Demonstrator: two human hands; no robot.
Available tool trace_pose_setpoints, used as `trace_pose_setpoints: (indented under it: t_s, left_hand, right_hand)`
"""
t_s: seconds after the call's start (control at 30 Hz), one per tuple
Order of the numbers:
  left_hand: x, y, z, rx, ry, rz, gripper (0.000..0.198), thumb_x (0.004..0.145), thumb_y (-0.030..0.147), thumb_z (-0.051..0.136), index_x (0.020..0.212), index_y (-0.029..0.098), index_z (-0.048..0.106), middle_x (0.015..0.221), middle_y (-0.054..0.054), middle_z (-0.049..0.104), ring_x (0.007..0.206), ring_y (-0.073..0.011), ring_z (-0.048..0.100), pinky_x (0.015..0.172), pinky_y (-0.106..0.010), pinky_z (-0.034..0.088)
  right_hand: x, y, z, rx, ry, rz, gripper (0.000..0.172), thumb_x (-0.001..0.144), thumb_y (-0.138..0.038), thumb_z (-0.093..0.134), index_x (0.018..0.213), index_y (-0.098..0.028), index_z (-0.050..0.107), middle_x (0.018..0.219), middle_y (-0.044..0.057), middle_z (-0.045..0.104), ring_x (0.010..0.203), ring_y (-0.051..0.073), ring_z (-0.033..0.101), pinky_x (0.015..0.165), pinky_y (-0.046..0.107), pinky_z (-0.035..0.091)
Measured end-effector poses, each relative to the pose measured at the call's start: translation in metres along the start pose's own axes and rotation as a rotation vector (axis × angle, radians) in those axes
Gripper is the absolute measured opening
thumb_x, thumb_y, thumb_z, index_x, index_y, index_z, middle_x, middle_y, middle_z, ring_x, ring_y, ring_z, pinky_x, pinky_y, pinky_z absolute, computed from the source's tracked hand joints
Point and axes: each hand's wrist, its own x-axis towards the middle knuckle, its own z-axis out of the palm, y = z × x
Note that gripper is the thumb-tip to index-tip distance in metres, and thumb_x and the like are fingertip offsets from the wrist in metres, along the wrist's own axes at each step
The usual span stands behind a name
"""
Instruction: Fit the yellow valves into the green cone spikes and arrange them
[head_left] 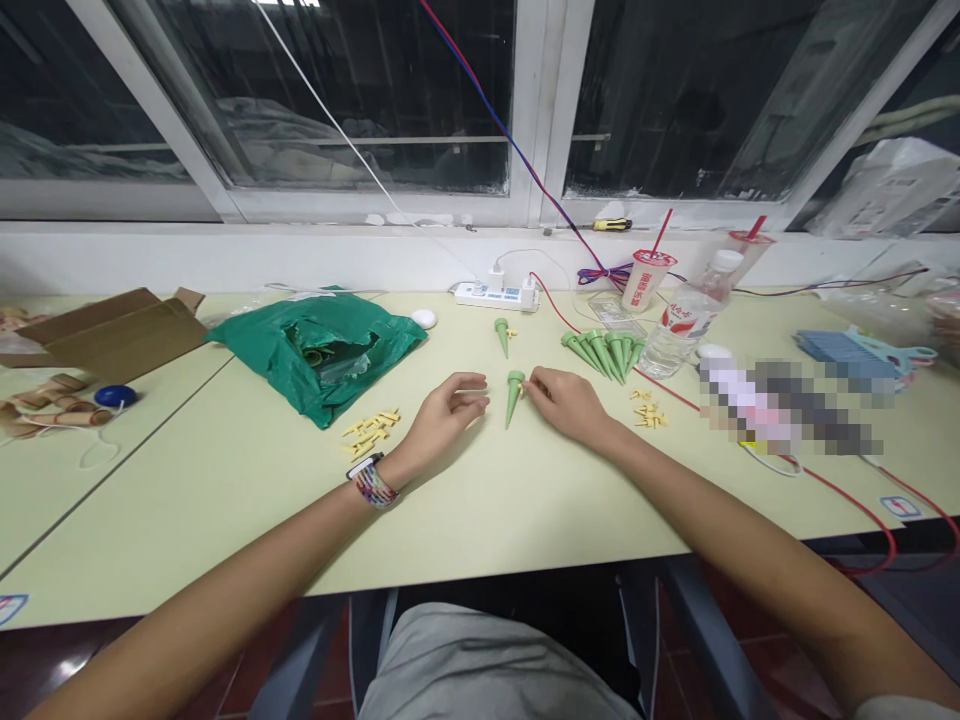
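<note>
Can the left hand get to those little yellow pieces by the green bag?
Probably yes. The left hand rests just beside the small yellow plastic pieces, and nothing seems to stand between them. The crumpled green plastic bag lies on the far side of the pieces, so it looks out of the way.

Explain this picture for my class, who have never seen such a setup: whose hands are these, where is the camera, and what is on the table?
This view comes from a camera worn on a person's head, looking down at their own bare hands. The right hand seems to grip the wide end of a green plastic cone, with the left hand close beside it. On the pale table lie more green cones, small yellow pieces and a green plastic bag.
</note>
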Motion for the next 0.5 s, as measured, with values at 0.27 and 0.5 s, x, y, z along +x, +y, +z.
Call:
trace_pose_setpoints:
  t_s: [0.27,0.5]
  left_hand:
    - [-0.001,-0.003,-0.003,0.017,-0.004,-0.011,0.027,0.086,0.032,0.07,0.109,0.019,0.064,0.11,-0.01,0.074,0.11,-0.0283,0.072,0.094,-0.043,0.055]
    - [0.0,-0.005,-0.004,0.016,-0.003,-0.021,0.026,0.084,0.03,0.067,0.107,0.02,0.063,0.103,-0.008,0.075,0.104,-0.0268,0.073,0.092,-0.041,0.053]
  right_hand:
    - [-0.002,-0.001,-0.002,-0.261,0.153,0.0,0.033,0.106,-0.039,0.052,0.128,-0.019,0.064,0.114,0.012,0.068,0.096,0.025,0.063,0.078,0.035,0.044]
    - [-0.004,-0.01,0.017,-0.299,0.102,-0.124,0.033,0.1,-0.042,0.063,0.125,-0.023,0.072,0.13,0.015,0.062,0.119,0.031,0.056,0.096,0.042,0.051]
